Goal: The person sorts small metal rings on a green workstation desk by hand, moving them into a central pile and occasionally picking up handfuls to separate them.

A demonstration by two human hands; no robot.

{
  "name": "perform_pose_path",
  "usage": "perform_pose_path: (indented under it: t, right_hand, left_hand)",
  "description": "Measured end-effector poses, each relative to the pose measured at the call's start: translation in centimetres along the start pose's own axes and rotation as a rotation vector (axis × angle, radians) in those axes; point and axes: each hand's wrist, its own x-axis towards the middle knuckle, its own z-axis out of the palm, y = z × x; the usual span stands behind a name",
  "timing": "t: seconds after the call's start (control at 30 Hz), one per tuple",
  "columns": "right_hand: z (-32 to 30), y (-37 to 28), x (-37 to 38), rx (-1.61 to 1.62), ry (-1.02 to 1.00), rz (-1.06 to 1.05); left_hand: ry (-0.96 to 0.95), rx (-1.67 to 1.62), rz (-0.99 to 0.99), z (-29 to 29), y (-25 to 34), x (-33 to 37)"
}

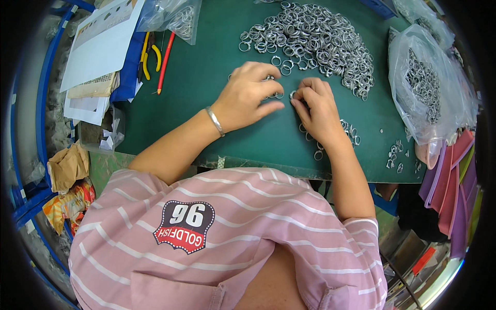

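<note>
A large heap of silver metal rings (330, 44) lies on the green tabletop (206, 57) beyond my hands. My left hand (245, 95) is curved with its thumb and fingers apart. A few rings (279, 95) show beneath and between those fingers, seemingly on the table. Close to its right, my right hand (316, 106) pinches a small ring (292, 95) between thumb and fingertips; the hand is slightly blurred and hides most of that ring. Several more rings (354, 135) lie beside and under my right wrist.
A plastic bag of rings (421, 82) stands at the right edge. Small metal pieces (395, 154) lie at the near right. Yellow-handled pliers (151, 57), a red pencil (166, 63) and papers (101, 41) are at the left, with another bag (181, 18) behind.
</note>
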Motion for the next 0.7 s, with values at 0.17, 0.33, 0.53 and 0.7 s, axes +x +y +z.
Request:
perform_pose_path:
  t: [0.17,0.33,0.53,0.7]
  right_hand:
    - [-2.0,-0.1,-2.7,0.083,-0.105,0.008]
    - [-2.7,-0.3,-3.9,0.145,0.033,0.024]
    - [-2.2,-1.4,-4.5,0.842,0.078,0.43]
    - [-1.8,-3.9,-3.4,1.096,0.13,0.483]
  left_hand:
    - [-0.052,0.113,0.101,1.5,-1.9,0.9]
    - [0.061,0.132,0.125,1.7,-2.5,4.1]
    - [-0.003,-0.407,0.306,2.3,2.8,3.7]
    - [0.142,-0.156,0.321,-1.2,1.7,3.8]
